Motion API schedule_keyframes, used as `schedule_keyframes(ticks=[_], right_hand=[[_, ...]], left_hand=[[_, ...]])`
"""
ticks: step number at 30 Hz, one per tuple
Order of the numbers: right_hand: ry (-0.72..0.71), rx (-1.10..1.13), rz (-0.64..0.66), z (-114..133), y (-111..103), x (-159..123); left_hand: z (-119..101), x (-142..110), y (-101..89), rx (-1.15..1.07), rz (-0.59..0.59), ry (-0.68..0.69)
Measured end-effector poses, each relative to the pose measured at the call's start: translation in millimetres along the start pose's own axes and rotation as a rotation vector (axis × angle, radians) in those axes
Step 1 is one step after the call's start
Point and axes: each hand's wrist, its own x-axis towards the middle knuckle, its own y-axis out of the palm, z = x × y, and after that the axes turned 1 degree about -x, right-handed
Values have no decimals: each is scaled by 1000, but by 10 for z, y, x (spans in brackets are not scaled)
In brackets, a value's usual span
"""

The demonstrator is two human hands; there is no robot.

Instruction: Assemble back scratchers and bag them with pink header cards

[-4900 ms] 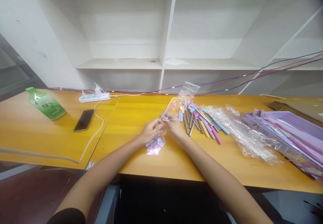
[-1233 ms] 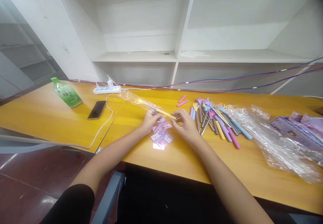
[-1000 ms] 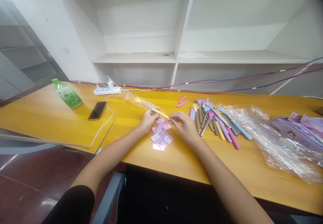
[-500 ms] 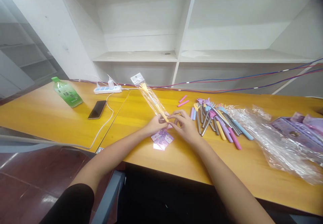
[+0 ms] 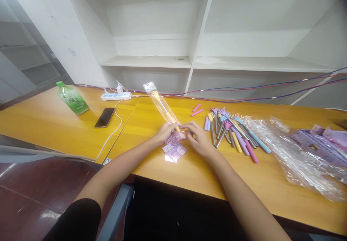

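Note:
A yellow back scratcher [image 5: 166,108] with a hand-shaped head lies inside a clear plastic bag [image 5: 159,102], slanting up and left from my hands. My left hand [image 5: 166,131] is closed around the bag and the scratcher's handle near the lower end. At that end my right hand [image 5: 197,136] has its fingers bent, the fingertips at the bag's edge beside the handle's tip; the exact grip is too small to make out. Several purple-pink printed cards [image 5: 173,149] lie on the table just below my hands.
Right of my hands is a pile of colourful back scratchers [image 5: 230,129], then a heap of clear bags [image 5: 287,154] and purple packages [image 5: 320,143]. Two pink tubes [image 5: 197,112] lie behind. On the left are a green bottle [image 5: 72,99], a phone [image 5: 104,118] and a power strip [image 5: 116,96].
My right fingers have moved slightly off the handle's tip, toward the bag's edge. The left hand has shifted a little left, and more of the cards shows.

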Motion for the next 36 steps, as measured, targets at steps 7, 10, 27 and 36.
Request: schedule_keyframes(ticks=[7,10,27,36], right_hand=[[-33,22,8,-39,16,-14],[-51,-8,15,-40,9,-5],[94,35,-70,52,23,36],[375,502,-70,-63,96,28]], left_hand=[[-80,-14,-26,-70,-62,30],[-90,-34,-22,-62,-61,28],[-93,-96,41,-161,190,-36],[-55,-100,34,29,249,-7]])
